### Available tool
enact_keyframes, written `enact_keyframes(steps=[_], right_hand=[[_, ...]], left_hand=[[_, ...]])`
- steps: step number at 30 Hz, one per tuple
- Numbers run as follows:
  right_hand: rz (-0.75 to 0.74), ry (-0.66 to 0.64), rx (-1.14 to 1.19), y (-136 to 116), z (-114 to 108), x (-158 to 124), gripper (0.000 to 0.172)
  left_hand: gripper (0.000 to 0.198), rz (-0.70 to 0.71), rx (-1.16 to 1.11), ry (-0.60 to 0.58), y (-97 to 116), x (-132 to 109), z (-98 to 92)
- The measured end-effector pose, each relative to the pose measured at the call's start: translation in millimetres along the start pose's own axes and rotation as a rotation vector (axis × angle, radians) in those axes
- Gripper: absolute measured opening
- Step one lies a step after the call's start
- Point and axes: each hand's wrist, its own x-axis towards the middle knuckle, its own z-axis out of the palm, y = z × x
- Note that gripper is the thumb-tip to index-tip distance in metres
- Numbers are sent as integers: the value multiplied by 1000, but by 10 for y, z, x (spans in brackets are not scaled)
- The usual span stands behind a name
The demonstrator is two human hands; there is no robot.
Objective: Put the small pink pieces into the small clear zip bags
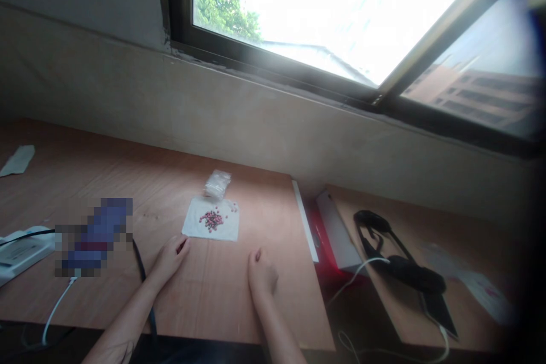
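A white sheet of paper (pixel 212 227) lies on the wooden table (pixel 222 290) with a small heap of pink beads (pixel 211 219) on it. Just behind the sheet sits a small clear plastic bag (pixel 217 183). My left hand (pixel 171 257) rests on the table right by the sheet's near left corner, fingers curled inward. My right hand (pixel 261 274) rests on the table a little below and to the right of the sheet, fingers folded under. Neither hand visibly holds anything.
A blurred-out object (pixel 94 236) with a white cable (pixel 57 307) and a white device (pixel 21 250) lie at the left. A black cable (pixel 143 273) passes my left wrist. A second table at the right carries a black strap (pixel 396 261), a phone (pixel 439 310) and papers.
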Motion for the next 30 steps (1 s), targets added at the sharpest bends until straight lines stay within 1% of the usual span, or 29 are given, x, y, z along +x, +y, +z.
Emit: enact_keyframes(steps=[4,8,13,16,20,24,27,30], right_hand=[[29,-5,2,1,0,10,34],[64,-46,49,15,-10,31,36],[102,-71,203,-3,-18,123,36],[77,-59,328,-68,-27,243,33],[-10,-41,455,-203,-54,455,31],[-67,-66,526,-385,-89,653,31],[-94,-82,555,-595,-129,773,31],[-187,-48,608,-885,-177,879,25]], left_hand=[[28,16,-10,-27,-79,13,36],[27,6,-12,-37,-105,9,48],[30,-22,-1,-51,-110,23,39],[32,-62,-32,-64,-91,86,-6],[35,-201,-127,-105,-70,224,-87],[36,-266,-255,-134,-80,306,-118],[37,-282,-284,-139,-70,299,-116],[38,-286,-278,-140,-49,276,-112]])
